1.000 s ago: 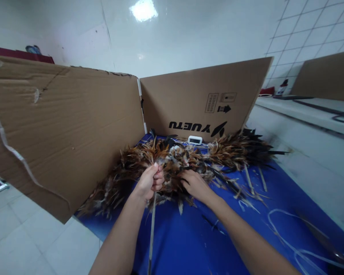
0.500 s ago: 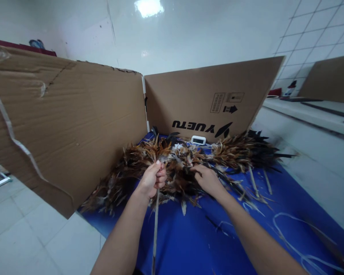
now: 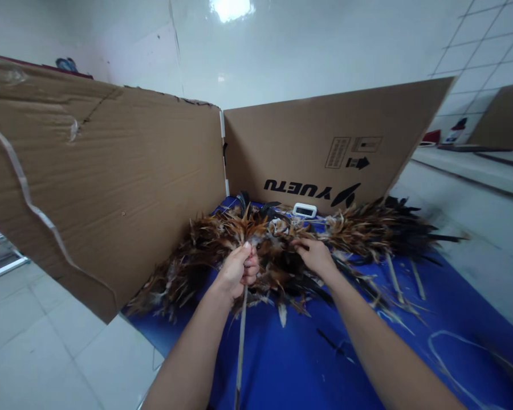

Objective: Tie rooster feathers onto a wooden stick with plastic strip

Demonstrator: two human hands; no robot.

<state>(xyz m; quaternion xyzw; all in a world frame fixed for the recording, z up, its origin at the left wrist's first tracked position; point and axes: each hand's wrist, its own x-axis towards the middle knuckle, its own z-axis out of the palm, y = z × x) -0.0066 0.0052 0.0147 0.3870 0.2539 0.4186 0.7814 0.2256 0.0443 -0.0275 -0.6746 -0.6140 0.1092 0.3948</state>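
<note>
My left hand [image 3: 240, 267] is closed in a fist around a thin pale stick [image 3: 241, 347], which runs down towards me. Brown and orange feathers [image 3: 244, 222] fan out just above this fist, as on a feather duster; whether all of them are fixed to the stick I cannot tell. To the right, my right hand [image 3: 314, 255] has its fingers pinched together at the loose feather pile [image 3: 277, 279]. What sits between its fingertips is too small to make out. Loose brown, black and pale feathers surround both hands on the blue tabletop [image 3: 290, 364].
Cardboard panels stand on the left [image 3: 154, 171] and at the back [image 3: 282, 136]. A small white digital timer [image 3: 305, 210] rests by the back panel. Feather bundles [image 3: 367, 228] with bare sticks [image 3: 394, 279] lie to the right. A clear cord [image 3: 442, 359] loops at the front right.
My right hand has drawn back slightly from the feathers, its fingers now pinched. My left hand keeps its grip on the stick. The whole view has shifted a little.
</note>
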